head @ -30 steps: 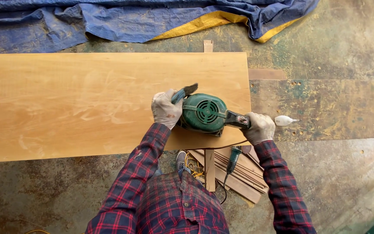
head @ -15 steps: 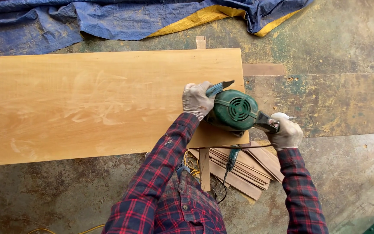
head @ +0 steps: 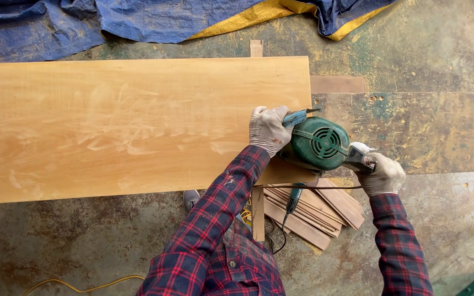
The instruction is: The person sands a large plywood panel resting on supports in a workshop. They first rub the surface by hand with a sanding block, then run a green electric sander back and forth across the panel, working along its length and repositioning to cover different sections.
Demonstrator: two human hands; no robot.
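A green electric sander (head: 319, 145) rests at the right end of a long pale wooden board (head: 127, 126), partly overhanging its edge. My left hand (head: 267, 129), in a light work glove, grips the sander's front handle. My right hand (head: 382, 174), also gloved, holds the rear handle just off the board's right end. Both sleeves are red and dark plaid. Dusty pale streaks mark the board's middle.
A stack of thin wooden slats (head: 316, 208) and a narrow upright batten (head: 258, 214) lie below the board. A blue and yellow tarp (head: 165, 19) covers the far side. A stained flat panel (head: 423, 131) extends to the right. A yellow cable (head: 78, 284) runs across the stained floor.
The sander and both hands have slid to the right along the board, from near its lower right area to its right end.
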